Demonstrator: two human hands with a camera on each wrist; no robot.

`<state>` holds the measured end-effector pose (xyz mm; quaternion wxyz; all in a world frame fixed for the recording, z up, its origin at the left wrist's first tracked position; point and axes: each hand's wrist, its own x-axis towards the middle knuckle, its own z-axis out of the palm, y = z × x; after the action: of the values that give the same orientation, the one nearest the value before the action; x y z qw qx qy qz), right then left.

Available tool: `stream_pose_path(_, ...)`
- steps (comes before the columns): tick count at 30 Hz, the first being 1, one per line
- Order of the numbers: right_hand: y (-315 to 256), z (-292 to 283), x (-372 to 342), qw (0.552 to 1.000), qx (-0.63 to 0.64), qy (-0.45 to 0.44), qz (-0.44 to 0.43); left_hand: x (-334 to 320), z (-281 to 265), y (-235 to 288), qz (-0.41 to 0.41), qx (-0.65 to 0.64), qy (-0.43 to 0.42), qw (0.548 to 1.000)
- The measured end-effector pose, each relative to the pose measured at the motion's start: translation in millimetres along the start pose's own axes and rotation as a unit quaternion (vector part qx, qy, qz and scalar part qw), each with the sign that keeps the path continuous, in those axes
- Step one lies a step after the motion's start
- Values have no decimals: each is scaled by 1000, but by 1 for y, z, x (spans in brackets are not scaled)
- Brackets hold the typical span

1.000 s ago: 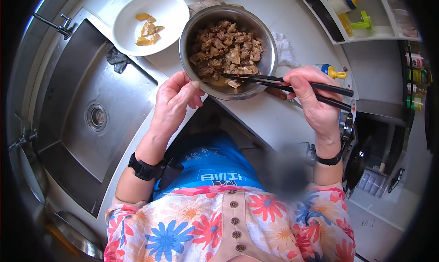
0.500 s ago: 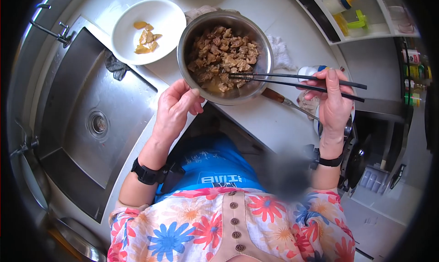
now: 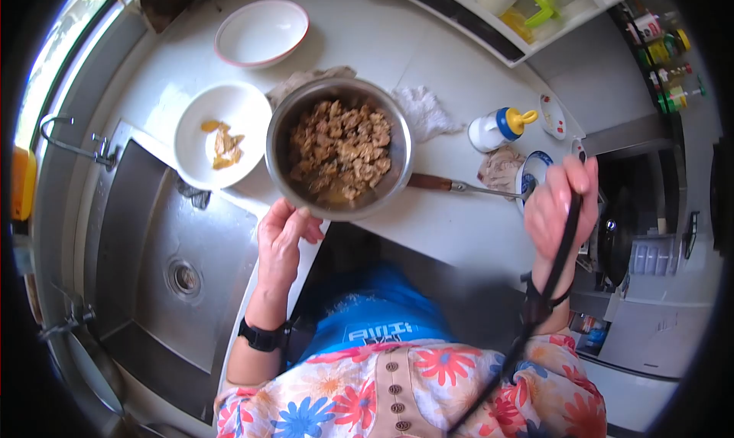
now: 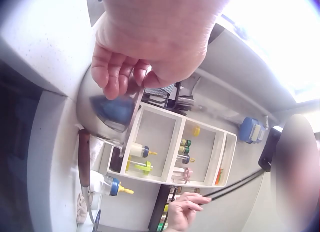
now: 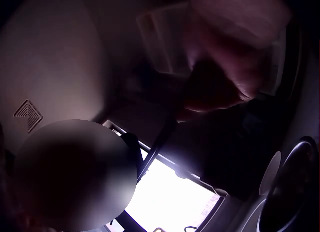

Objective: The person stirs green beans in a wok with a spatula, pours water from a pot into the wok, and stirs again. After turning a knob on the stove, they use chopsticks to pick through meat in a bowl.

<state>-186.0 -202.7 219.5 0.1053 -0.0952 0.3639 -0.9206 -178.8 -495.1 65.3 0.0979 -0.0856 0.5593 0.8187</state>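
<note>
My left hand [image 3: 279,243] pinches the near left rim of a steel bowl [image 3: 281,143] on the counter. Chunks of cooked meat [image 3: 340,147] with some liquid lie inside that bowl. In my raised right hand [image 3: 562,208], to the right of the bowl, I grip black chopsticks [image 3: 564,250]. The left wrist view shows the chopsticks [image 4: 235,186] reaching up to the blurred head area, where their tips are hidden. The right wrist view is dark, with part of the right hand [image 5: 220,87] showing.
Left of the steel bowl stands a white bowl [image 3: 191,140] with yellowish pieces; a red-rimmed bowl [image 3: 229,40] is behind. A wooden-handled utensil [image 3: 430,181] lies to the right, near a yellow-topped bottle [image 3: 489,132]. The sink [image 3: 145,247] is at the left.
My right hand has lifted the chopsticks out of the meat and swung them up toward my head. The left hand keeps hold of the bowl rim. The head view has shifted, showing more counter.
</note>
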Motion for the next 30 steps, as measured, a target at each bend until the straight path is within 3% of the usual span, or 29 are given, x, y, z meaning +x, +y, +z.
stream_pose_path(1,1,8,-4,998,32,-47,8,0,1,1,-3,1,0,1000)
stream_pose_path(9,-8,0,-15,996,61,-67,-3,2,-1,-1,3,9,-6,1000)
stream_pose_path(11,-12,-10,-11,994,24,101,-45,1,0,0,6,7,1,1000)
stream_pose_path(12,-9,-3,-3,966,-10,241,-88,2,-1,-1,3,1,-6,1000)
stream_pose_path(13,-7,-11,4,966,-135,194,-105,3,-1,-1,3,-5,-13,1000)
stream_pose_path(15,-2,-12,25,924,-316,179,-119,4,-2,1,7,0,-11,1000)
stream_pose_path(17,10,-3,51,893,-403,145,-136,8,-4,1,4,3,-29,1000)
stream_pose_path(19,24,8,86,838,-511,132,-141,10,-4,1,5,1,-24,1000)
stream_pose_path(21,39,17,124,770,-617,62,-152,13,-4,0,-1,0,-32,999)
stream_pose_path(23,55,6,176,661,-713,-71,-222,13,-3,-2,9,-3,-30,999)
stream_pose_path(25,79,19,218,516,-814,-128,-235,13,-4,-3,1,-12,-34,999)
stream_pose_path(27,112,33,253,408,-871,-157,-225,12,-2,-2,-5,-19,-29,999)
stream_pose_path(29,146,49,280,322,-920,-178,-134,12,-2,-1,-13,-37,-32,999)
stream_pose_path(30,163,51,295,323,-918,-186,-136,11,-2,-3,-14,-50,-35,998)
